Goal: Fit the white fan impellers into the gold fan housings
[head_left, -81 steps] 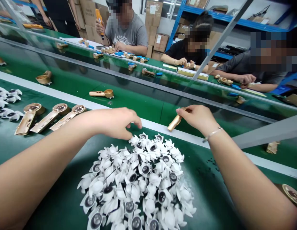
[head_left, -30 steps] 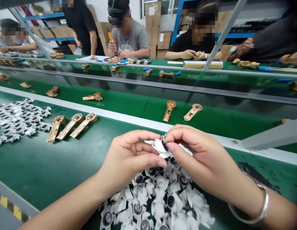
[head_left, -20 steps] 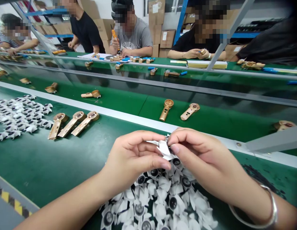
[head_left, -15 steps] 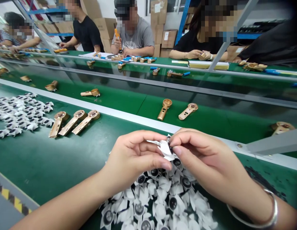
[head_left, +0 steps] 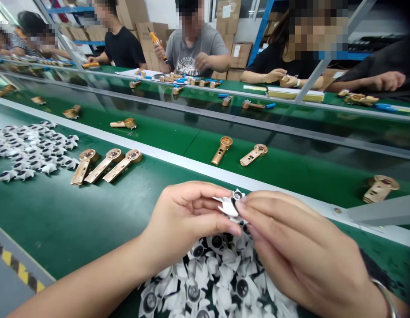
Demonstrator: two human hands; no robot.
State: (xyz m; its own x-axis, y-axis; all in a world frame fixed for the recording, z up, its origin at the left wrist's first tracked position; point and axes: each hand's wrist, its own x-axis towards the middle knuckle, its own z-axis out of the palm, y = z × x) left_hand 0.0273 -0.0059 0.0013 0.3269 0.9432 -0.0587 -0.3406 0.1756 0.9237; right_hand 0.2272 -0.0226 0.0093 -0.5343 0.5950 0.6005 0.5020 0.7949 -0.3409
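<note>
Between thumb and fingers, my left hand point(head_left: 181, 216) grips a small white fan blade point(head_left: 228, 207) with a dark hub. The fingertips of my right hand point(head_left: 304, 243) press together at the hub's dark rim, on the blade's right side. Whether they pinch a separate small part there is hidden. Just below both hands lies a heap of white fan blades point(head_left: 193, 291) with dark round hubs, partly covered by my right hand.
More fan blades point(head_left: 32, 148) lie spread at the left, beside three gold fan housings point(head_left: 120, 165). Other gold housings point(head_left: 254, 154) sit on the green conveyor belt point(head_left: 178, 145) beyond a white rail. A metal strut point(head_left: 383, 210) juts in at right. Several co-workers sit across the line, one holding an orange electric screwdriver point(head_left: 157, 44).
My right hand has turned over, back upward, with its fingers straighter against the hub. The left hand keeps its hold. Belt housings have shifted left, and a co-worker has raised the orange screwdriver.
</note>
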